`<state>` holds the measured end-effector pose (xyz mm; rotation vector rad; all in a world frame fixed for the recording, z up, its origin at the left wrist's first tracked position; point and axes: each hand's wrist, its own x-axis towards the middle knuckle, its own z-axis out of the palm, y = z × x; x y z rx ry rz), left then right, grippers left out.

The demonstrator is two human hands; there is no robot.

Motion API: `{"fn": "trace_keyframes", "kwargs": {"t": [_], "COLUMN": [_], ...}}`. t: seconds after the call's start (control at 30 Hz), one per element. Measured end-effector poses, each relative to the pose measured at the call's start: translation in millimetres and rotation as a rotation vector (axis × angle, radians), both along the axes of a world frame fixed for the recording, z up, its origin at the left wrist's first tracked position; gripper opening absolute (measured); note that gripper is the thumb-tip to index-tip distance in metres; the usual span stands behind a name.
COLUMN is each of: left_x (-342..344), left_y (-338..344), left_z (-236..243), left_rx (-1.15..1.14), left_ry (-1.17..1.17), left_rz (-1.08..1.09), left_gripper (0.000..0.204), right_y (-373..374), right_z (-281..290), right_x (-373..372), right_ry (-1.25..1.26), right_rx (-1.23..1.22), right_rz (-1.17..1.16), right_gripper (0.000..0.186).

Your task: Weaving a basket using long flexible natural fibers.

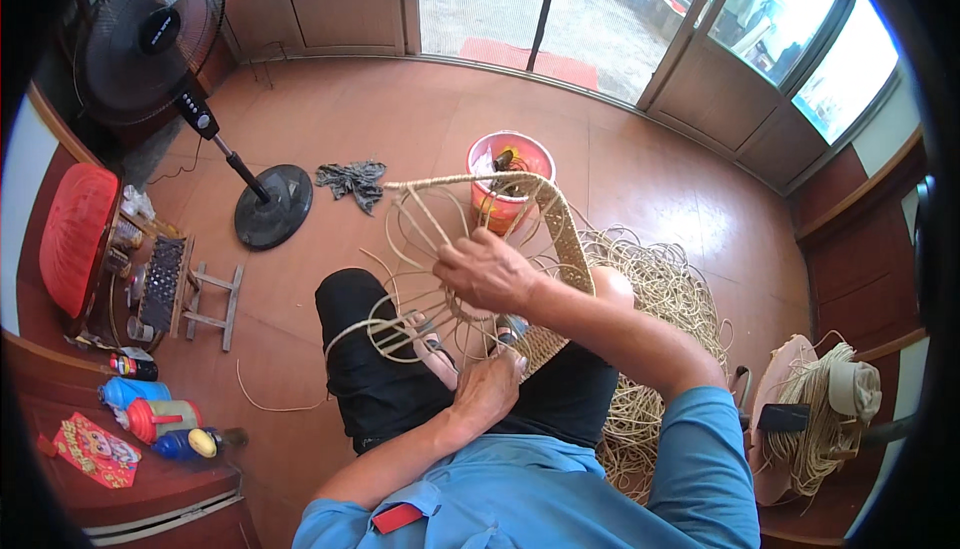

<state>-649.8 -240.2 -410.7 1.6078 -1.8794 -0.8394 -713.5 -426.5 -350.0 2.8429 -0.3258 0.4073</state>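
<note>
The person's blue shirt (490, 489) lies closest. A woven straw basket (570, 249) sits over the black trousers (380, 399). The right hand (485, 269) curls its fingers at its middle; lower down, the left hand (488, 389) bunches its fingers together. What either pinches cannot be told.
</note>
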Motion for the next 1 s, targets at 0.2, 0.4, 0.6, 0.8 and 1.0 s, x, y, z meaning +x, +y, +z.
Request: {"fn": "trace_keyframes", "kwargs": {"t": [0.2,0.4,0.6,0.8,1.0], "left_x": [40.8,137.1,215.8,269.9,289.5], "left_y": [2.3,1.9,9.1,25.2,44.1], "left_z": [49.3,79.6,82.4,56.8,41.4], "left_rx": [-0.054,-0.276,-0.307,-0.385,-0.549], "left_ry": [-0.154,-0.305,0.628,1.116,1.032], "left_rz": [0.236,0.352,0.860,0.935,1.016], "left_gripper": [0.019,0.039,0.067,0.058,0.059], "right_y": [-69.4,-110.4,-107.5,-102.7,-110.3], "right_z": [44.3,90.0,75.6,61.5,55.2], "right_x": [-19.6,-62.3,-60.3,-50.2,-54.0], "right_ry": [-0.134,-0.248,-0.359,-0.464,-0.570], "right_rx": [0.299,0.386,0.440,0.502,0.593], "right_rz": [-0.451,-0.798,-0.842,-0.879,-1.009], "right_gripper": [0.030,0.043,0.052,0.050,0.052]}}
